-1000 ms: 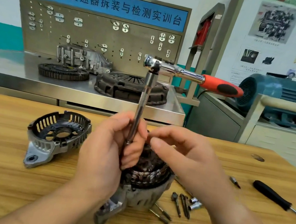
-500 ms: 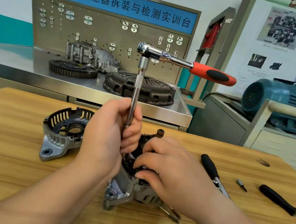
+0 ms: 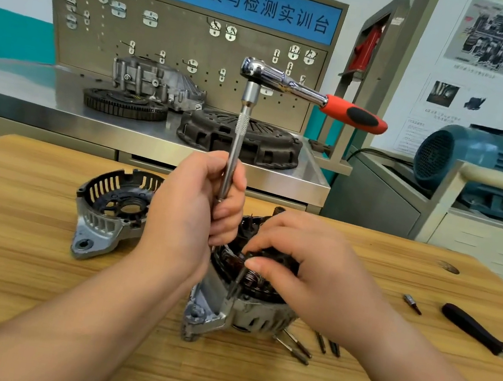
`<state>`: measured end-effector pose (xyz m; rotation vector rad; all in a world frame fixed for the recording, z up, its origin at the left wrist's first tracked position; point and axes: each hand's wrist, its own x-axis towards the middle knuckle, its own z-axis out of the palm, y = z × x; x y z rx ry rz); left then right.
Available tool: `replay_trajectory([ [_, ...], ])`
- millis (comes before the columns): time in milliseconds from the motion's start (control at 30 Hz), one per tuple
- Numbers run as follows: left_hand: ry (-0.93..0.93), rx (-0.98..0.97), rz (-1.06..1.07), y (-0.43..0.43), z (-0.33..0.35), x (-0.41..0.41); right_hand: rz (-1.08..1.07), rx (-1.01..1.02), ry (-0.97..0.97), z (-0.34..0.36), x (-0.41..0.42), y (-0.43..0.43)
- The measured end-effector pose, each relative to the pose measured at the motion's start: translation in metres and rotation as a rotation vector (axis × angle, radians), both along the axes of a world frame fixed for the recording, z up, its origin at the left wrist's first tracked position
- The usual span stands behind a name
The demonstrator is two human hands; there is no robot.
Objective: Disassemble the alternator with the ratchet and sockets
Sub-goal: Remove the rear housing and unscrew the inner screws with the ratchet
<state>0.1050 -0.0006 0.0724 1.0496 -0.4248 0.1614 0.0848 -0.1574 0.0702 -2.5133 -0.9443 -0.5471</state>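
I see one ratchet point(image 3: 288, 82); the left hand point(image 3: 187, 213) grips its extension bar point(image 3: 239, 135), the socket hidden. The right hand point(image 3: 314, 266) pinches one thin bolt point(image 3: 237, 279) on the alternator point(image 3: 260, 310).

Ratchet point(image 3: 293, 86): mirror-polished chrome metal, red-and-black matt grip; extension bar point(image 3: 238, 142): bright steel, knurled band; alternator housing point(image 3: 259, 317): dull, rough cast grey metal; table point(image 3: 15, 278): light wood, smooth matt grain; rear bench point(image 3: 29, 89): brushed steel sheet
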Motion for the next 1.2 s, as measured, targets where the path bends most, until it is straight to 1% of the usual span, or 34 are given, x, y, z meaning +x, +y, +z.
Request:
replay_trajectory([
  [100,-0.004,0.009,-0.007,-0.001,0.000,-0.001,-0.012,0.037,-0.019,0.001,-0.001,-0.002],
  [267,0.003,0.016,-0.004,0.000,0.000,-0.001,-0.038,-0.035,-0.051,0.003,-0.003,-0.001],
  [400,0.005,0.022,-0.013,-0.001,0.000,-0.001,-0.052,-0.048,-0.088,0.005,-0.006,-0.002],
  [667,0.007,0.033,0.001,-0.002,0.001,-0.003,-0.068,-0.075,-0.071,0.009,-0.008,-0.004],
  [933,0.036,0.057,0.014,-0.004,0.003,-0.006,-0.029,-0.149,-0.237,0.010,-0.014,-0.002],
  [1200,0.035,0.067,0.025,-0.004,0.003,-0.007,-0.009,-0.235,-0.282,0.014,-0.020,0.004],
])
